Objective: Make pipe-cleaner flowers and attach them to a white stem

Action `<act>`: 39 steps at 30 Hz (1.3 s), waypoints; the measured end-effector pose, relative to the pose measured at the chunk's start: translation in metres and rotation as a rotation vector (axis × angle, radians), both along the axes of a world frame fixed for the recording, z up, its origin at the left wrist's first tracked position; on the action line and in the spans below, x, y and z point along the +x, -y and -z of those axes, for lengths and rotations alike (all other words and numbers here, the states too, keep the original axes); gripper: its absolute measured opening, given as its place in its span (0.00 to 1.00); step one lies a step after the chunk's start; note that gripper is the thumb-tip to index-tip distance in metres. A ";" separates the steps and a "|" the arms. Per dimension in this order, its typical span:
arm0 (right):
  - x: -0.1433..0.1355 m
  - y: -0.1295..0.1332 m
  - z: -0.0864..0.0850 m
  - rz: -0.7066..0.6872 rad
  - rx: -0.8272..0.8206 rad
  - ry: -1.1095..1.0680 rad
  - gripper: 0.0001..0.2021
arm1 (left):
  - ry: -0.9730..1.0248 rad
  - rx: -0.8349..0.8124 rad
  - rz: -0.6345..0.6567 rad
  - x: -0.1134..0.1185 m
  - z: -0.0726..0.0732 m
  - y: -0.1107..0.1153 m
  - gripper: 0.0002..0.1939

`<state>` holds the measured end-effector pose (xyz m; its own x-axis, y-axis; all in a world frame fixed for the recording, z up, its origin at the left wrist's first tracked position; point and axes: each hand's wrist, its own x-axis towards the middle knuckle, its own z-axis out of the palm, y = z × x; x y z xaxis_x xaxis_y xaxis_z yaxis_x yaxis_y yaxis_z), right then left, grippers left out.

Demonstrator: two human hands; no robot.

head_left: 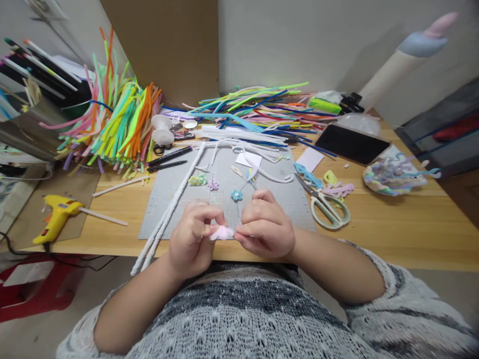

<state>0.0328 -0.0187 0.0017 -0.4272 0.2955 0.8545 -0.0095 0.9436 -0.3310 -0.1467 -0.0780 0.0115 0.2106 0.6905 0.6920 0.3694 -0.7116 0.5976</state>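
Observation:
A small pale pink fuzzy piece (223, 232) is held between both hands near the front edge of the grey mat (295, 209). My left hand (195, 237) pinches its left end between thumb and fingers. The fingertips of my right hand (266, 227) are closed on its right end. Just beyond the hands lies a blue flower (236, 195) with a thin stem. A purple flower (213, 185) and a green and yellow flower piece (196, 180) rest farther left on the mat. Long white braided strands (170, 209) run down beside my left hand.
Green-handled scissors (329, 209) lie right of the mat, below a black phone (352, 143). At left is a yellow glue gun (58, 217). Bundled colored pipe cleaners (123, 124) stand at the back left; loose ones (258, 112) lie along the back.

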 end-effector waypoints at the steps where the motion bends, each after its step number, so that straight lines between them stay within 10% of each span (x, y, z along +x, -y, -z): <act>1: 0.000 0.000 0.000 -0.002 0.010 0.000 0.05 | 0.001 0.000 0.005 0.000 0.000 0.000 0.12; 7: -0.001 -0.003 0.001 0.004 -0.001 -0.005 0.05 | 0.171 -0.103 -0.004 0.005 0.003 0.000 0.07; 14: -0.006 -0.017 0.004 0.138 -0.505 0.050 0.05 | 0.622 -0.812 -0.145 0.005 0.005 -0.024 0.11; 18: -0.007 -0.028 0.013 0.180 -0.533 0.284 0.04 | 0.658 -0.964 -0.240 0.001 0.008 -0.039 0.14; 23: -0.004 -0.041 0.020 0.319 -0.563 0.366 0.04 | 0.416 -0.839 -0.407 -0.011 -0.001 -0.054 0.17; 31: -0.003 -0.065 0.033 0.635 -0.558 0.662 0.06 | -0.510 -0.463 -0.536 -0.037 0.005 -0.085 0.05; 39: -0.003 -0.065 0.034 0.647 -0.555 0.664 0.08 | -0.404 -0.693 -0.530 -0.021 0.006 -0.091 0.04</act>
<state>0.0298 0.0466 -0.0323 -0.3793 0.9062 0.1868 0.7759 0.4215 -0.4694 -0.1678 0.0135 0.0053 -0.1134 0.9928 0.0383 0.8115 0.0703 0.5800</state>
